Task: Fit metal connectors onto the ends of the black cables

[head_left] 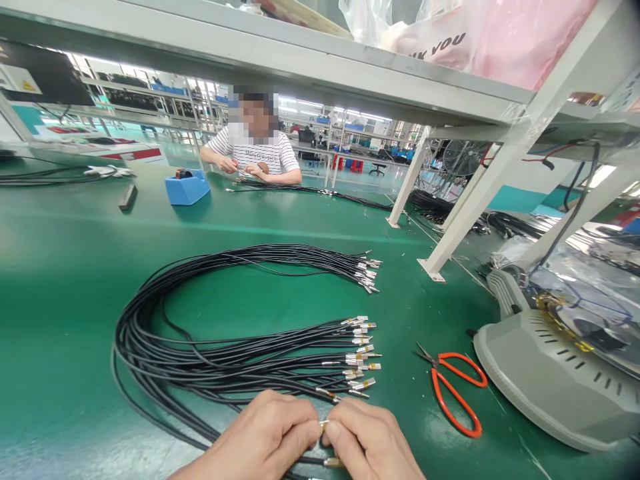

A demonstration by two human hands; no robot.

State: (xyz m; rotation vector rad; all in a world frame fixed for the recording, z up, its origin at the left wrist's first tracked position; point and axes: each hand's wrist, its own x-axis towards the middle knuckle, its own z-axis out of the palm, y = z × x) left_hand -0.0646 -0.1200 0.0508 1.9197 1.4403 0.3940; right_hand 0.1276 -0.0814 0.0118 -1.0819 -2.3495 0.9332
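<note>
The person's left hand [280, 427] and right hand [367, 433] pinch a small metal connector [324, 425] between their fingertips [311, 435], near the ends of looped black cables [143, 320] on the green table [60, 287]. A plastic bag [443, 37] on the shelf [250, 48] shows "YOU"; a striped shirt [287, 159] opposite bears unclear lettering [261, 155].

Green tabletop [75, 287] — black cables [135, 320], orange-handled scissors [437, 365].

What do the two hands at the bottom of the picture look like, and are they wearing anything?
No machine grip here: the left hand and right hand are human and ungloved. No sleeve, watch or ring shows; the arms are mostly out of frame.
</note>
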